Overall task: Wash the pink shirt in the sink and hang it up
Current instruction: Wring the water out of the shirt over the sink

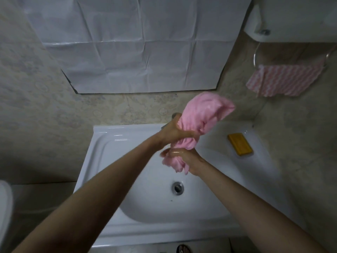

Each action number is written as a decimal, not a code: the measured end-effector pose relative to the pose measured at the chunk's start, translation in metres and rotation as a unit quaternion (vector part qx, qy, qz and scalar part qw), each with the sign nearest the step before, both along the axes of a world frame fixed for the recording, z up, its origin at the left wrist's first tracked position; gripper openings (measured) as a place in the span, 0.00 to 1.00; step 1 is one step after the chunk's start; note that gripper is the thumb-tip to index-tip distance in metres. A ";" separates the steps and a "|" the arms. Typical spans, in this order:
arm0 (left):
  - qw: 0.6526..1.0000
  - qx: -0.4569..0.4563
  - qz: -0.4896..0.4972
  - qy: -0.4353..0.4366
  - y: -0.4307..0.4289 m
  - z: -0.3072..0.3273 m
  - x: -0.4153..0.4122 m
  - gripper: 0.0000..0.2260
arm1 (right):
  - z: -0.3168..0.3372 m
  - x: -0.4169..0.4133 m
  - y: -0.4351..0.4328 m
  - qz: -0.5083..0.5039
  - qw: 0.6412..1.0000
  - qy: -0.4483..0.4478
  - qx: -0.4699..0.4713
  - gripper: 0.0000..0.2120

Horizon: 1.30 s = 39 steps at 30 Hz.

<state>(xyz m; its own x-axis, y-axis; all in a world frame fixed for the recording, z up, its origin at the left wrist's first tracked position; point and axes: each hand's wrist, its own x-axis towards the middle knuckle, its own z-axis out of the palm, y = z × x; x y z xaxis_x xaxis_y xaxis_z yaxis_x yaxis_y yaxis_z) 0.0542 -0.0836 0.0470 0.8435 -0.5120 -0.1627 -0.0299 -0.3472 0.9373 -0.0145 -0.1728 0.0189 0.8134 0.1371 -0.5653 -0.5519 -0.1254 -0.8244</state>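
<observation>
The pink shirt (206, 114) is bunched into a twisted roll above the white sink (113, 143). My left hand (173, 132) grips the roll at its middle, with the loose upper part billowing out above it. Just below, my right hand (186, 157) grips the lower end, and a wet tail of fabric hangs under it over the basin. Both hands look wet. The drain (177, 187) lies straight below the shirt. The tap is mostly hidden behind my left hand.
A yellow bar of soap (240, 144) lies on the sink's right ledge. A pink striped towel (284, 79) hangs from a ring on the right wall. A white sheet (138, 42) covers the wall above the sink. A toilet edge (5, 207) shows at the left.
</observation>
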 end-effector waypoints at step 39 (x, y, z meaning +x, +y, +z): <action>0.984 -0.156 0.075 0.030 0.026 0.047 -0.030 0.36 | 0.019 -0.012 -0.022 -0.009 0.869 0.050 0.493 0.41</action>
<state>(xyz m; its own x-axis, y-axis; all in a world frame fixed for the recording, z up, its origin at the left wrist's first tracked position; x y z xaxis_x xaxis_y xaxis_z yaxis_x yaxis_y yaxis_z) 0.0245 -0.0575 0.0941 0.9068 -0.4158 -0.0694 0.0586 -0.0386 0.9975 -0.0264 -0.1953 0.0380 0.7741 0.5824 -0.2480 -0.6213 0.6239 -0.4741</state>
